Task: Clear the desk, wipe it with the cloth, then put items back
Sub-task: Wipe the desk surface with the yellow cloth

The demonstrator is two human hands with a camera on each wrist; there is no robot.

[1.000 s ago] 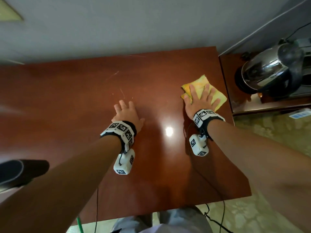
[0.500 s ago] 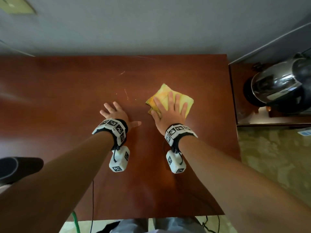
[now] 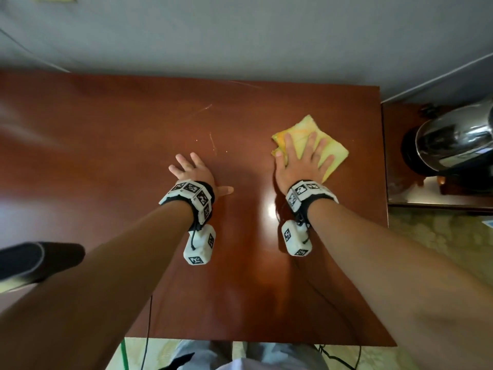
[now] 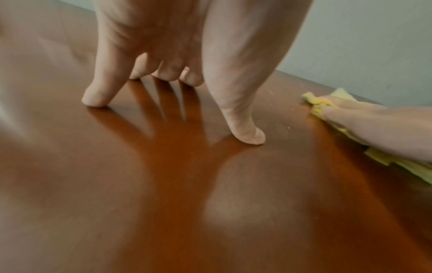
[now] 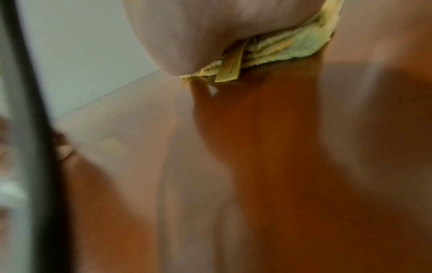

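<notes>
A folded yellow cloth lies on the glossy reddish-brown desk, right of centre. My right hand presses flat on the cloth with straight, spread fingers; in the right wrist view the heel of my palm sits on the cloth. My left hand rests on the bare desk near the middle, fingers spread and thumb out to the right. In the left wrist view its fingertips touch the wood and the cloth shows at the right under the other hand.
A shiny steel kettle stands on a lower side cabinet beyond the desk's right edge. A grey wall runs along the desk's far edge. A dark chair arm juts in at the left. Cables hang by the near edge.
My right hand slid the cloth left toward the desk's middle, then back to the right. My left hand has stayed planted on the desk.
</notes>
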